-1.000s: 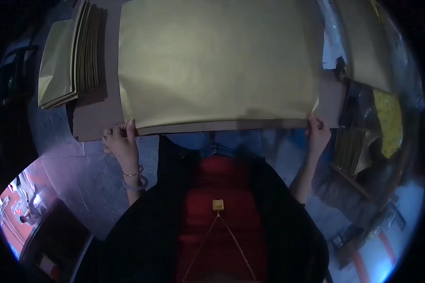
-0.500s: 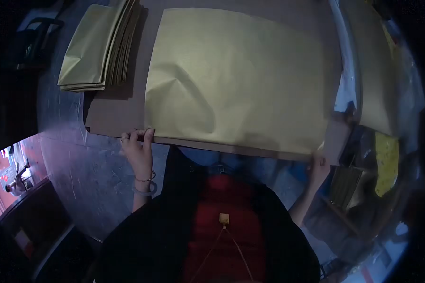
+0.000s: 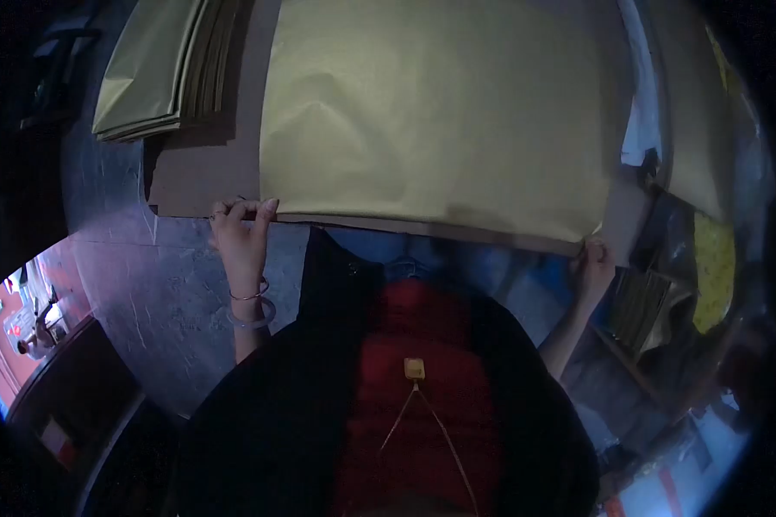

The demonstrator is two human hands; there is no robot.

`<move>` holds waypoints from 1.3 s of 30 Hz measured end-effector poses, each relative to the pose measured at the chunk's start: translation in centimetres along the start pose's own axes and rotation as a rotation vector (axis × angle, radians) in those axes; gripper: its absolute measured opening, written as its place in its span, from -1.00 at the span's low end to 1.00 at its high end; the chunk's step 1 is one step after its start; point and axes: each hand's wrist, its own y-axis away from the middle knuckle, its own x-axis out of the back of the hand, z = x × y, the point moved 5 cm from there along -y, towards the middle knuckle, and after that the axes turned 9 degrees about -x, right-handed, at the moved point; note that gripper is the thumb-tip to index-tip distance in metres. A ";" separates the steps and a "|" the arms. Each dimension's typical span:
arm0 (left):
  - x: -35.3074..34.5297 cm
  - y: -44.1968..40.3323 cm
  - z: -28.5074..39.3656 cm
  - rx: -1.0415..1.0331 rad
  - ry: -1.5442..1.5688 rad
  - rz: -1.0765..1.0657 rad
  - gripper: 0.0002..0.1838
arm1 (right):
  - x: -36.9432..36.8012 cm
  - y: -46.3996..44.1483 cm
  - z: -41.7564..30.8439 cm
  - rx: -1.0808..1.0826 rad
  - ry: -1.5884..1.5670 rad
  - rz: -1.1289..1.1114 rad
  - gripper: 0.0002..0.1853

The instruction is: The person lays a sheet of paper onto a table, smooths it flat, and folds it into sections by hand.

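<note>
Softer than half a second ago, the crease in the gold sheet (image 3: pixel 457 112) has eased, and everything sits higher in view. One sheet lies straight ahead of two hands, its long axis seemingly crosswise. Neither is clearly nearer: left hand (image 3: pixel 243 233) and right hand (image 3: pixel 595 263) pinch its near corners. One stack (image 3: pixel 151 69), its layers uncountable, lies left.

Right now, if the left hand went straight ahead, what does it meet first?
The left hand would meet the near edge of the brown board, already at its fingertips. Past that, it would likely run between the gold sheet and the paper stack, though height is hard to judge.
</note>
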 end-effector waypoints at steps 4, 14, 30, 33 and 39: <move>-0.1 -0.1 -1.1 -0.029 0.103 -0.014 -0.67 | -0.1 0.3 -0.1 -0.243 -0.209 -0.030 -0.85; 0.1 -0.3 -0.8 -0.078 0.161 0.042 -0.72 | -1.2 1.0 -1.9 -0.317 -0.384 0.022 -0.71; -0.1 0.4 -0.8 -0.105 0.026 0.094 -0.72 | -0.2 1.5 -1.0 -0.304 -0.183 0.049 -0.56; -0.4 0.3 -1.4 -0.059 0.076 0.073 -0.72 | 0.3 1.9 -1.9 0.096 0.405 0.333 -0.59; 0.5 0.2 0.6 -0.035 0.008 0.055 -0.70 | -5.5 6.1 -12.1 0.366 0.439 0.330 -0.75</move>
